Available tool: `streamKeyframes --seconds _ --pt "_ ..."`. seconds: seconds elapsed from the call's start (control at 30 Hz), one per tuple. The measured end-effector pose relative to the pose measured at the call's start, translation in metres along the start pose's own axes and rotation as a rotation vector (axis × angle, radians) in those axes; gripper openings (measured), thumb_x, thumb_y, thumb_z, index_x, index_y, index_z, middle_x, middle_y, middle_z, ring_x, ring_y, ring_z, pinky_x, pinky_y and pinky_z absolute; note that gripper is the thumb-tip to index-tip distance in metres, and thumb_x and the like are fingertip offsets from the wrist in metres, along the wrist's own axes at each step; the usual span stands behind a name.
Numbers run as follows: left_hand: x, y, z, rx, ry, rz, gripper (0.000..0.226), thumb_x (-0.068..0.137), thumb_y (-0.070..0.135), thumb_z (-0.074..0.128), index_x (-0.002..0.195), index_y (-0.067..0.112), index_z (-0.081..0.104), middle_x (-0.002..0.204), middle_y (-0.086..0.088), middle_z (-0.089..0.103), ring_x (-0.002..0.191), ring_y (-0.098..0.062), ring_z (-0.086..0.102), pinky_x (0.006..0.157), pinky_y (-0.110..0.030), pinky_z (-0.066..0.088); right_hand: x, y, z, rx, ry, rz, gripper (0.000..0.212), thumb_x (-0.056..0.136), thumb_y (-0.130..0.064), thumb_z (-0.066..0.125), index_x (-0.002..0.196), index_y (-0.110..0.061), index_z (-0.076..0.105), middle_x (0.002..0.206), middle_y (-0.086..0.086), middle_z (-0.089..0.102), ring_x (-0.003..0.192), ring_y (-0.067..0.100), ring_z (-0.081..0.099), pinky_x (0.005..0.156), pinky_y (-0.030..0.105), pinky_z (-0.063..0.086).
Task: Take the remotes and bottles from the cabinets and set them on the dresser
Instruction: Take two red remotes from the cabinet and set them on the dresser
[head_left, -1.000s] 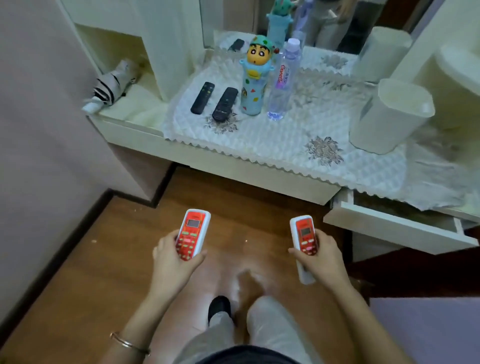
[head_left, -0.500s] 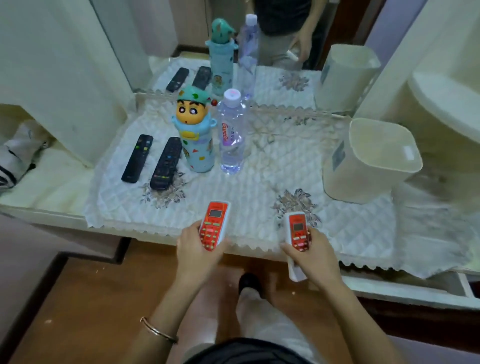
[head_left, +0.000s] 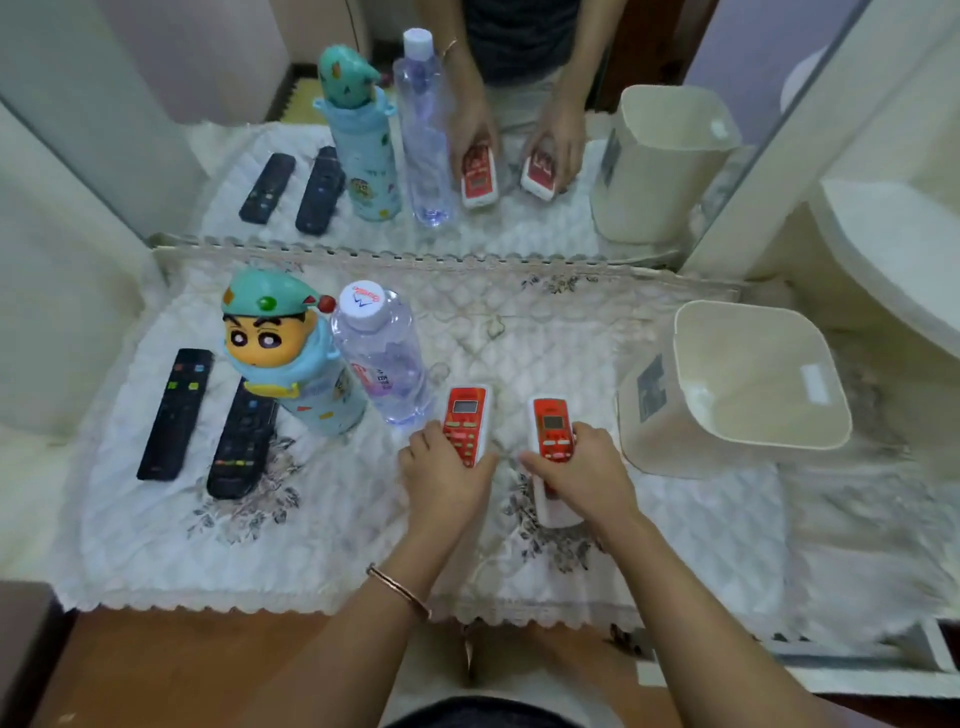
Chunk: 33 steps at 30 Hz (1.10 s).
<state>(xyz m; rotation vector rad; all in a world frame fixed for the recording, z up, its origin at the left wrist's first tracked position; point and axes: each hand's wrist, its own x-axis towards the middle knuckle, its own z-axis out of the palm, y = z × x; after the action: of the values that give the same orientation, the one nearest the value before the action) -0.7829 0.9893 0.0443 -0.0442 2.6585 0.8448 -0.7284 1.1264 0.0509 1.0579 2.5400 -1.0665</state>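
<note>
Left hand (head_left: 441, 480) grips a red-faced white plastic remote (head_left: 466, 423); right hand (head_left: 587, 475) grips its twin (head_left: 551, 431). Both remotes lie mid-dresser on the white quilted cloth (head_left: 322, 530), beside a clear plastic water bottle (head_left: 382, 356).

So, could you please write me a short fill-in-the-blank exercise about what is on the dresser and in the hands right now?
1. Each hand, the left hand and the right hand, holds a ____ and white remote.
2. The two black remotes lie to the ____ of the cartoon bottle.
3. The clear water bottle has a ____ cap.
4. The cream bin on the dresser cloth stands to the ____ of both hands.

Missing words: red; left; white; right
</note>
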Motion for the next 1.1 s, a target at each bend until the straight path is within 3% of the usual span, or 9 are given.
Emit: streamKeyframes --seconds 0.17,0.33,0.47,0.57,0.7,1.1 --pt "0.011 0.003 0.013 0.098 -0.007 -0.023 0.071 0.080 0.042 0.060 0.133 0.004 0.032 0.135 -0.017 0.040 0.124 -0.034 0.035 0.101 -0.041 0.031 0.011 -0.007 0.011 -0.049 0.033 0.096 0.071 0.069 -0.058 0.067 0.117 -0.010 0.048 0.115 0.009 0.050 0.104 0.028 0.057 0.083 0.041 0.051" --pt "0.020 0.005 0.017 0.115 -0.032 -0.030 0.083 0.081 0.050 0.057 0.141 0.005 0.021 0.141 -0.017 0.033 0.130 -0.034 0.030 0.103 -0.045 0.030 0.024 -0.018 0.018 -0.060 0.059 0.119 0.069 0.071 -0.056 0.066 0.119 -0.010 0.046 0.119 0.011 0.050 0.109 0.030 0.056 0.086 0.042 0.050" --pt "0.017 -0.008 0.011 0.033 -0.078 0.047 0.080 0.084 0.043 0.057 0.145 0.008 0.017 0.149 -0.014 0.024 0.135 -0.031 0.022 0.109 -0.044 0.023 0.029 -0.024 0.023 -0.028 0.093 0.087 0.063 0.077 -0.053 0.062 0.119 -0.009 0.045 0.121 0.012 0.048 0.114 0.032 0.050 0.084 0.041 0.046" --pt "0.010 -0.026 0.005 0.000 -0.141 0.166 0.085 0.079 0.039 0.064 0.145 0.013 0.018 0.150 -0.010 0.022 0.135 -0.028 0.022 0.111 -0.038 0.018 0.026 -0.021 0.024 -0.011 0.063 0.079 0.058 0.079 -0.045 0.063 0.121 -0.011 0.044 0.122 0.011 0.046 0.115 0.030 0.049 0.085 0.041 0.046" --pt "0.005 -0.036 0.006 0.123 -0.173 0.270 0.090 0.079 0.040 0.063 0.148 0.017 0.010 0.154 -0.006 0.015 0.138 -0.025 0.018 0.114 -0.035 0.014 0.015 -0.013 0.027 0.012 0.053 0.058 0.058 0.078 -0.039 0.066 0.123 -0.011 0.043 0.120 0.010 0.046 0.113 0.029 0.047 0.084 0.038 0.044" --pt "0.014 -0.026 0.008 0.143 -0.145 0.261 0.086 0.083 0.039 0.060 0.149 0.015 0.009 0.156 -0.008 0.012 0.142 -0.027 0.013 0.114 -0.039 0.017 0.015 -0.020 0.028 -0.003 0.035 0.012 0.065 0.078 -0.034 0.065 0.132 -0.011 0.036 0.125 0.011 0.043 0.116 0.028 0.045 0.090 0.039 0.046"
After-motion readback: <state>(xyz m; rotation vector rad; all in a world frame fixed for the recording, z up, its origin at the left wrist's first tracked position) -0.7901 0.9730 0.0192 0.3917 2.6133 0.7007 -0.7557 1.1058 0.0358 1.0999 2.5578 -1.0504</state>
